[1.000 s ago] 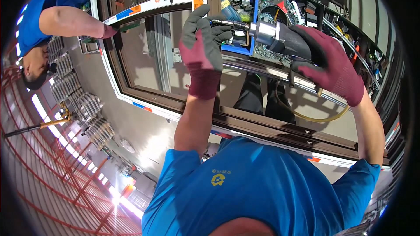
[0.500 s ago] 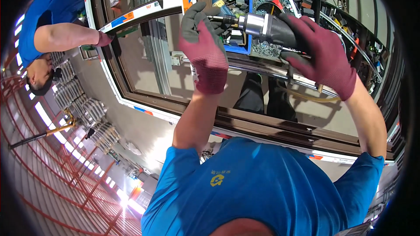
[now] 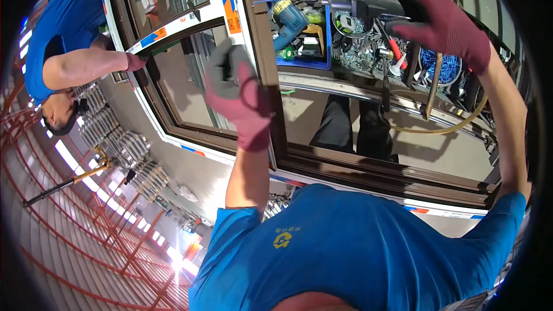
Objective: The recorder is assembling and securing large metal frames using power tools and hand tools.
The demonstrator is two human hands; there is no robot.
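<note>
My right hand (image 3: 446, 20), in a maroon and grey glove, grips a power screwdriver (image 3: 360, 0) with a black body and silver collar. Its tip points left above a blue tray (image 3: 329, 34). The same kind of glove covers my left hand (image 3: 239, 95), which is over the brown upright bar (image 3: 262, 40) of a large window frame. Motion blurs its fingers, so I cannot make out whether they hold anything. White protective film with blue and orange marks (image 3: 230, 8) runs along the bar near that hand.
A blue drill (image 3: 294, 18) lies in the tray. Beside it are loose screws (image 3: 357, 55), a red-handled tool (image 3: 397, 50) and a bowl of blue fasteners (image 3: 440, 69). A tan hose (image 3: 455, 129) loops below. At the left, a co-worker's gloved hand (image 3: 135, 62) touches the frame.
My left hand has moved left and down, away from the screwdriver's tip. My right hand has shifted up and slightly right with the screwdriver, uncovering the drill and the fasteners.
</note>
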